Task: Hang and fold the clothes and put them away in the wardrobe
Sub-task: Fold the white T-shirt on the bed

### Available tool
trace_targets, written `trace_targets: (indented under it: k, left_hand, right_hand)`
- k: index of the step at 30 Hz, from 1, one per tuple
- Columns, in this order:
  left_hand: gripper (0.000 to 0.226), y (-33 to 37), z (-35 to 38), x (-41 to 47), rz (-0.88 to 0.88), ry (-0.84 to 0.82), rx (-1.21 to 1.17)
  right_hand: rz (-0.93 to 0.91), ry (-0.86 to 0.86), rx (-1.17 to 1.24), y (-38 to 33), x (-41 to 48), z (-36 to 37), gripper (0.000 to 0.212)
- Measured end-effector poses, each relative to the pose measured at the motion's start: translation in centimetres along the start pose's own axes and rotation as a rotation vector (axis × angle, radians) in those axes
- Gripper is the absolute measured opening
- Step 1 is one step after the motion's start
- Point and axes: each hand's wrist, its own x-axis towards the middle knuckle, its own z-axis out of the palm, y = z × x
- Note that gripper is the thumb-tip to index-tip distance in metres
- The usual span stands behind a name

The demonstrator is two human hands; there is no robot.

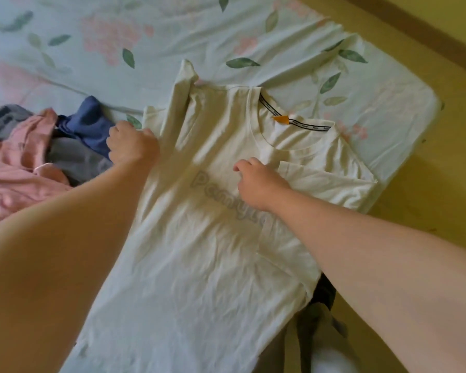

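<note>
Now pinching side fold of shirt (199, 251) with left hand (132, 145); curling right hand (256, 183) at tucked sleeve (330, 184), hold unclear. Keep folds parallel; smooth creases before halving.

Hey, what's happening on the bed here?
A person is folding a cream T-shirt laid flat on the flowered bed sheet. The left hand grips the shirt's folded-over side, while the right hand holds the other sleeve, already turned in. A pile of pink, blue and grey clothes waits beside it, unfolded.
</note>
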Motion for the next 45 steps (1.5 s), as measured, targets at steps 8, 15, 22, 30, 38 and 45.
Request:
trace_targets:
  k: [8, 15, 22, 30, 38, 45]
  left_hand:
    - [0.03, 0.5, 0.2, 3.9, -0.306, -0.371, -0.609]
    - [0.048, -0.7, -2.2, 6.0, -0.389, -0.163, -0.717]
    - [0.047, -0.6, -5.5, 5.4, -0.488, -0.413, -0.753]
    - [0.022, -1.0, -3.3, -5.4, 0.557, 0.043, -0.478]
    - [0.013, -5.7, 1.7, -14.1, 1.461, -0.354, 0.18]
    - [0.051, -6.1, 1.1, -13.7, 0.499, -0.174, 0.057]
  right_hand:
    - [0.001, -0.117, -0.112, -4.1, 4.6, 1.2, 0.081]
    - [0.047, -0.243, -0.239, -4.6, 6.6, 1.3, 0.097]
    - [0.048, -0.271, -0.272, -4.3, 7.4, 1.4, 0.096]
    - [-0.004, -0.23, -0.011, -3.1, 7.0, -0.5, 0.072]
    - [0.447, 0.01, 1.114, -0.2, 6.4, -5.3, 0.059]
    - [0.425, -0.075, 0.97, -1.6, 6.6, -6.7, 0.072]
